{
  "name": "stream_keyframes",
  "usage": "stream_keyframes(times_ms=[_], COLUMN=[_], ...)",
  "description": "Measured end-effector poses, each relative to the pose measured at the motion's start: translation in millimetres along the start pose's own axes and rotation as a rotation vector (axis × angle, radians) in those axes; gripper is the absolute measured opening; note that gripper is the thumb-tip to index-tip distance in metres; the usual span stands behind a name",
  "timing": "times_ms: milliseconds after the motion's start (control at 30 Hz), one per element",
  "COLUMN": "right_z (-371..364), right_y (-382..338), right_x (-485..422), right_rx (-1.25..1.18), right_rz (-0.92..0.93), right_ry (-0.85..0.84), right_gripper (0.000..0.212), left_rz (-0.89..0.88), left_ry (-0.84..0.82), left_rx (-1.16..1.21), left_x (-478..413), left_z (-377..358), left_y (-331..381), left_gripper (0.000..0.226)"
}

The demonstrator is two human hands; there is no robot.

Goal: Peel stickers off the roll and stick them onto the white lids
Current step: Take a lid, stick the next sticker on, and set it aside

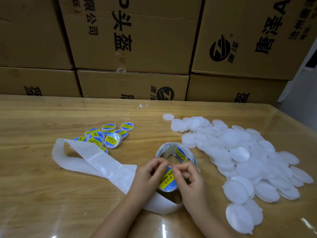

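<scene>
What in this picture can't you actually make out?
Head view only:
- Sticker: fingers of the left hand and right hand cover its top edge, so whether it is peeled free is unclear.
- Smaller print on the labelled lids: too small to read.
- Number of blank lids: they overlap in a heap.
- Some labelled lids: partly hidden by the backing strip.

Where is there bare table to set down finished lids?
Bare table lies left of the backing strip, along the far edge before the boxes, and between the labelled lids and the white lids. The right side under that pile is crowded.
</scene>
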State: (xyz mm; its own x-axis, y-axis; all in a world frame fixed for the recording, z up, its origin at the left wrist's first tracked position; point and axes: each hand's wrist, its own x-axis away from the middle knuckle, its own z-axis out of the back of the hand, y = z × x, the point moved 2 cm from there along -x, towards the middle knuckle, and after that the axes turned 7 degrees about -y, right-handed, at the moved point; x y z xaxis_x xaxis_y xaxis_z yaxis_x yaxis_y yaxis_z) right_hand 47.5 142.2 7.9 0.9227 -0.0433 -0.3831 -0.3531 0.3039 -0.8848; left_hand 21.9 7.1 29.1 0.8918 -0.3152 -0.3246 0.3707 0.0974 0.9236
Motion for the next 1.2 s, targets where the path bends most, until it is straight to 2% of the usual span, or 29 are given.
stream_keyframes(times_ms=[133,333,433,533,733,967,1033,1100,1200], right_z=[3.7,6.4,3.1,-1.8,-2.7,0.0,2.1,5.6,7.8], right_y=[5.9,4.7,-1.6,-8.5,-5.7,3.0,1.3,-1.0,-1.8], right_x=[-1.0,-0.4,3.9,4.9,3.0,4.0,2.9,1.3,0.5], right_rx=[-0.015,-0.006,0.017,0.094,0.155,0.058,-0.018,-0.073,-0.071], right_rz=[-0.034,-0.005,0.032,0.087,0.117,0.035,0.021,0.031,0.034], right_ry=[0.079,0.058,0.007,-0.005,0.024,0.074,0.14,0.225,0.237], right_gripper=[0.022,0.034,0.023,0.027,0.012,0.022,0.018,0.01,0.012], left_rz=[-0.035,-0.057,-0.05,-0.07,-0.091,-0.055,-0.064,-0.131,-0.256], left_ry=[-0.09,-0.12,-0.078,-0.001,0.052,0.045,0.001,-0.055,-0.081], left_rx=[-0.02,-0.158,-0.17,-0.2,-0.198,-0.087,-0.116,-0.249,-0.402], left_x=[3.3,4.0,4.1,3.4,0.8,1.3,3.2,4.6,3.4], left_z=[-4.6,-8.4,-5.3,-0.2,-0.9,-2.2,-1.0,-0.4,0.7], left_y=[5.2,4.9,1.5,-1.2,-6.2,-8.0,-7.4,-7.1,-5.2], left_gripper=[0.027,0.017,0.01,0.021,0.027,0.019,0.035,0.059,0.065])
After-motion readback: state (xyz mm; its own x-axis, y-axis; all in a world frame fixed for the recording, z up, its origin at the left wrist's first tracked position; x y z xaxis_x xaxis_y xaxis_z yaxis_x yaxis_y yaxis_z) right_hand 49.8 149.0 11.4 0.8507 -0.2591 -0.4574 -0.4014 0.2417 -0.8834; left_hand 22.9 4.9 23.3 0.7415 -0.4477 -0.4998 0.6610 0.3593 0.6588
